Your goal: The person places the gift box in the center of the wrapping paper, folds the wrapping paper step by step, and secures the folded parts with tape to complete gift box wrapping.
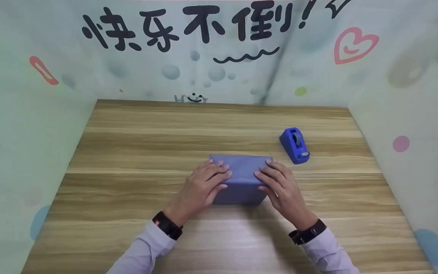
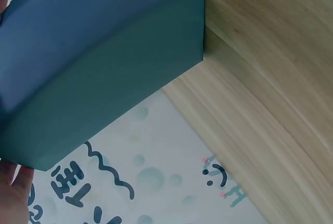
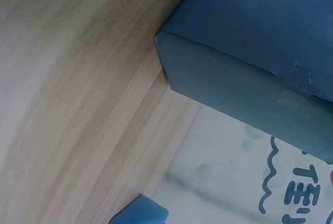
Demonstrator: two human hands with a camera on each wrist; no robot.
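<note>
A box wrapped in smooth blue paper point(image 1: 243, 167) is at the middle of the wooden table, one long side facing the person. My left hand point(image 1: 200, 184) grips its left end, fingers over the top and thumb at the upper front edge. At the other end, my right hand point(image 1: 285, 190) holds it the same way. In the left wrist view the wrapped box point(image 2: 104, 73) shows a sharp corner, with fingertips at its lower left. A paper edge with a small shiny crease runs along the box point(image 3: 234, 83) in the right wrist view.
A blue tape dispenser point(image 1: 294, 145) stands behind and right of the box. The wooden table point(image 1: 146, 140) meets a printed backdrop point(image 1: 135, 76) at the back, and pale patterned panels rise along both sides.
</note>
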